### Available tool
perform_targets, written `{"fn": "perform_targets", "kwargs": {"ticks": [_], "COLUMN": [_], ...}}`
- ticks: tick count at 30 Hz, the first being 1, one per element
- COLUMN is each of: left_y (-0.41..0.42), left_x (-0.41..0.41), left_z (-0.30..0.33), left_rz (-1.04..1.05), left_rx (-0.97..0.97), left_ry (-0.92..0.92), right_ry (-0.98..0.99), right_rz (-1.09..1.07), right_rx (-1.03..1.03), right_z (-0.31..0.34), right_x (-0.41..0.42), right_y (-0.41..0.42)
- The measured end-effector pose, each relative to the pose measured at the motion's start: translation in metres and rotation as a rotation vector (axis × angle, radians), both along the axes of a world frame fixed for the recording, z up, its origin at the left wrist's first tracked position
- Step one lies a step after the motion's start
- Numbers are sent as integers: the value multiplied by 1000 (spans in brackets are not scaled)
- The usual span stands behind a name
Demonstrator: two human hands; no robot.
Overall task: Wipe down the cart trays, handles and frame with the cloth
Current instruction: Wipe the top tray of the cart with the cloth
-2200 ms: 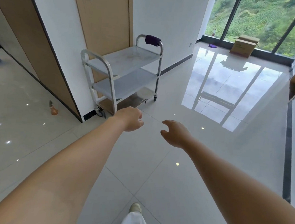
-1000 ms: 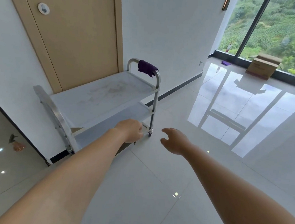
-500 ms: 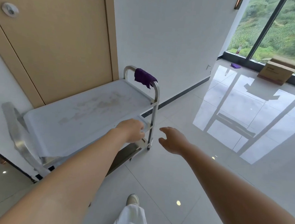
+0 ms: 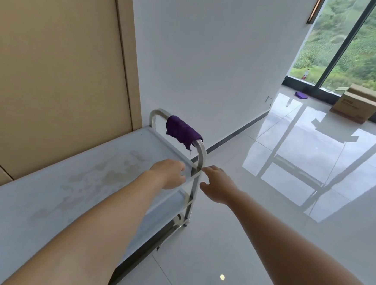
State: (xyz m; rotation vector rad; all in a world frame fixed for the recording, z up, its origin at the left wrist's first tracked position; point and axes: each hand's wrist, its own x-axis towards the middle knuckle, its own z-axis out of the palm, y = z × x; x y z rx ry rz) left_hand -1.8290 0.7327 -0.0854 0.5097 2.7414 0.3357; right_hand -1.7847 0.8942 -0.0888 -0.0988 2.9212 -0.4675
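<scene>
1. Both hands reach toward the purple cloth [image 4: 181,131], which hangs over the far handle [image 4: 201,151] of the cart [image 4: 190,201] in the middle of the frame
2. The left hand [image 4: 169,173] is over the top tray [image 4: 50,190], fingers loosely curled, holding nothing. The right hand [image 4: 216,184] is just beside the handle post, fingers apart and empty
3. I think it is best to grab the cloth whole, so it does not slip off
4. The top tray has pale stains
5. The shiny floor [image 4: 219,246] fills the lower right. A cardboard box [image 4: 356,104] sits by the window [image 4: 356,43] at upper right
</scene>
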Motion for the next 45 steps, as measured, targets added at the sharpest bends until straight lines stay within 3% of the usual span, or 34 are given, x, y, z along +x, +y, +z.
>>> {"fn": "perform_targets", "kwargs": {"ticks": [14,28,40,45], "left_y": [22,66,65,64], "left_x": [-124,-197,-214,-207], "left_z": [-34,-87,-97,-101], "left_rz": [48,404,618,735], "left_rx": [44,65,195,169], "left_ry": [-37,-164,-171,65], "right_ry": [11,4,190,366], "right_rz": [47,617,732,793], "right_rx": [-6,301,122,45], "right_z": [-40,-79,-91,-85], "right_x": [-154,-294,-319,-324], "right_y": [25,36,22,12]}}
